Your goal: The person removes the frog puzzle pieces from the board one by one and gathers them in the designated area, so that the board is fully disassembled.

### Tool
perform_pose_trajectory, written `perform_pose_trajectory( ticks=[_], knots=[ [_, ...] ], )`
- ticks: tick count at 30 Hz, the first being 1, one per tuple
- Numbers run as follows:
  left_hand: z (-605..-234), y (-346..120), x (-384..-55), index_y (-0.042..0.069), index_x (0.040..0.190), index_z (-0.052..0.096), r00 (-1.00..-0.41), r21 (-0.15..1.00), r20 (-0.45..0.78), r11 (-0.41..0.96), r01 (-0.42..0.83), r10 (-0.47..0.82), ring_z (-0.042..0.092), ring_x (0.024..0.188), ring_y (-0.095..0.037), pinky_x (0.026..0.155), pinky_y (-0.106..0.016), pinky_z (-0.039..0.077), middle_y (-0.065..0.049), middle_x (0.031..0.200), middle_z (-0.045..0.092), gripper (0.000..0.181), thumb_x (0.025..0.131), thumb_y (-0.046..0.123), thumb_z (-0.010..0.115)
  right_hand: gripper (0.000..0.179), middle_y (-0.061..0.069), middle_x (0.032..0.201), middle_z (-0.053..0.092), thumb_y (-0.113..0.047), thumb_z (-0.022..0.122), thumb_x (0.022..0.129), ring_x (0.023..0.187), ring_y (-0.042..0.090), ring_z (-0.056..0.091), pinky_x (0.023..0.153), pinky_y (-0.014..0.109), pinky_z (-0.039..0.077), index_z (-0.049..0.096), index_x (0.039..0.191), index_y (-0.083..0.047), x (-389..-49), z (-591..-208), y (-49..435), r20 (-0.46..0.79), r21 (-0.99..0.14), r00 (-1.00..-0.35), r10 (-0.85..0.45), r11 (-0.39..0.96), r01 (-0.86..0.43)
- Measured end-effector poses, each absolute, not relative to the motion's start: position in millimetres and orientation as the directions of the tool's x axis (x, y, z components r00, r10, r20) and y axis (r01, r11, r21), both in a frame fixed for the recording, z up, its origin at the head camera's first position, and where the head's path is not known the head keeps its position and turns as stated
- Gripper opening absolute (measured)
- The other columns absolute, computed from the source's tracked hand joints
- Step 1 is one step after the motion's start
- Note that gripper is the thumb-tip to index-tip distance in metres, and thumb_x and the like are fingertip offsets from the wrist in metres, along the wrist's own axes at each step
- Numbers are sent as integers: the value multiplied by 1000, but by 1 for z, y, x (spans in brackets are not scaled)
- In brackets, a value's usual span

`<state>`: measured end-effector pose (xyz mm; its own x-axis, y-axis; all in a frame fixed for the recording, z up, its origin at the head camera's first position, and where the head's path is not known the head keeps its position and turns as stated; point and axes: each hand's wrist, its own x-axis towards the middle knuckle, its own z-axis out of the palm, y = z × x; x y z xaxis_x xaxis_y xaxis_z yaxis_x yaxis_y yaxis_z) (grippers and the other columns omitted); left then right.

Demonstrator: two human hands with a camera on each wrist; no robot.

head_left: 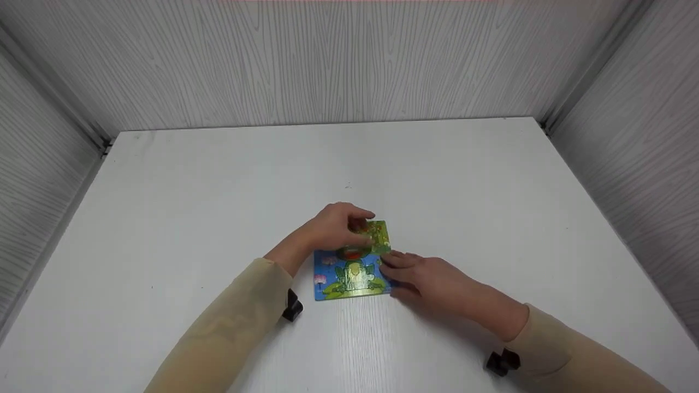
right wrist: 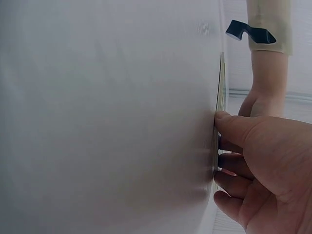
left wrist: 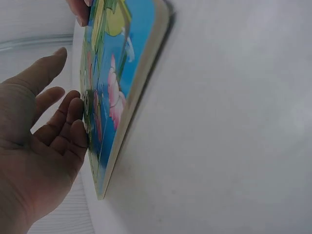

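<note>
Puzzle lies under parted fingers of your left hand; your right hand, fingers spread, touches its edge.

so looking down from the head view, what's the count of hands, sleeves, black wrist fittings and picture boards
Hands: 2, the left hand and the right hand
Sleeves: 2, the left sleeve and the right sleeve
Black wrist fittings: 2, the left fitting and the right fitting
Picture boards: 1, the frog picture board
Total: 7
</note>
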<state>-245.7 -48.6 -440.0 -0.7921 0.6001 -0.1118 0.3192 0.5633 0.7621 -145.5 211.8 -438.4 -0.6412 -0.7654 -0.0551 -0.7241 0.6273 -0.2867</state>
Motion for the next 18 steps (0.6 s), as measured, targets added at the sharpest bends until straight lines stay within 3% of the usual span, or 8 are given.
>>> perform_pose_trajectory(
  ticks=[7,18],
  knots=[
    [-440,-42,-248,13,142,69,-778,727,-188,617,301,600,61,112,-20,102,-39,51,-2,126,64,58,89,26,86,52,13,159,51,-22,71,104,143,36,52,107,50,50,58,151,-5,-145,-440,211,-52,-296,-639,-767,623,-724],
    [-439,-38,-249,14,143,67,-770,695,-202,643,323,605,59,115,-20,106,-40,50,-2,130,62,55,91,24,85,51,13,159,51,-24,69,105,144,36,51,108,49,50,58,151,-5,-146,-441,213,-44,-295,-636,-770,619,-728]
  ],
)
